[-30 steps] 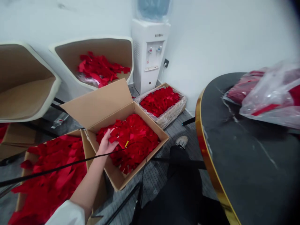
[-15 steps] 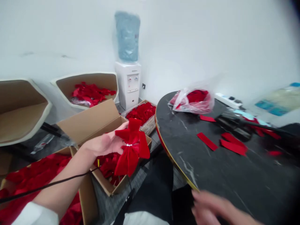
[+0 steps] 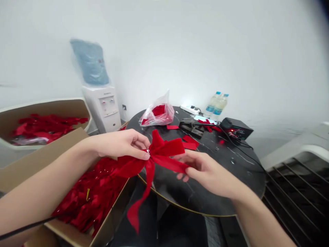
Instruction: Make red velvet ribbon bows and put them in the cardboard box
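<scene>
A red velvet bow [image 3: 164, 149] with a small silvery centre is held up between both hands, over the near left edge of the round dark table. My left hand [image 3: 125, 144] pinches it near that centre, thumb in front. My right hand [image 3: 203, 169] grips the end of a ribbon tail on the bow's right side between thumb and fingers. Another tail [image 3: 140, 209] hangs down freely. Below my left forearm, a cardboard box [image 3: 113, 219] holds a heap of red bows [image 3: 95, 195].
On the dark table [image 3: 180, 192] are a plastic bag of red pieces [image 3: 159, 115], red strips [image 3: 190, 141], a black box with a red light [image 3: 236, 129], two bottles [image 3: 217, 104] and a power strip [image 3: 190, 109]. A water dispenser [image 3: 105, 109] and a chair with red ribbons [image 3: 48, 127] stand left.
The view has swung right. The bow has come from over the box to the table edge, and my right hand has moved up and taken hold of one tail.
</scene>
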The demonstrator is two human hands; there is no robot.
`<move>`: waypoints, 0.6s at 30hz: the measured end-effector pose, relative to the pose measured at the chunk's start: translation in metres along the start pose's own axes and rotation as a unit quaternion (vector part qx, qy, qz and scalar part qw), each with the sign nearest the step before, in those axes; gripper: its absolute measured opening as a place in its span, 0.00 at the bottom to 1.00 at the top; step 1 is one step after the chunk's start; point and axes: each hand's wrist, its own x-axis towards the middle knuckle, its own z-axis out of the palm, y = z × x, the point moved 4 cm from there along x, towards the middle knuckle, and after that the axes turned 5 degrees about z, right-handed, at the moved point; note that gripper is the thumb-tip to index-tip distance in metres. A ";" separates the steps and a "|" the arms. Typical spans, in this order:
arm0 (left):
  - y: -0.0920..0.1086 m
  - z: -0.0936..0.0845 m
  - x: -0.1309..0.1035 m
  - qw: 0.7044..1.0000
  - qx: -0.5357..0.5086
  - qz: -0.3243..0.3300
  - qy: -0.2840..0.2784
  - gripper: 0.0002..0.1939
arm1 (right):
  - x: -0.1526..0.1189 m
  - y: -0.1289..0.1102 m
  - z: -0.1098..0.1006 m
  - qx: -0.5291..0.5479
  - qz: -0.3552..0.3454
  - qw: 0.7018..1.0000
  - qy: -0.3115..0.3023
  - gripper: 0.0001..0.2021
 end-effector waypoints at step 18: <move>-0.016 0.061 0.067 0.899 0.271 0.041 -0.342 0.10 | 0.070 0.060 -0.119 -0.349 0.013 0.933 0.092 0.11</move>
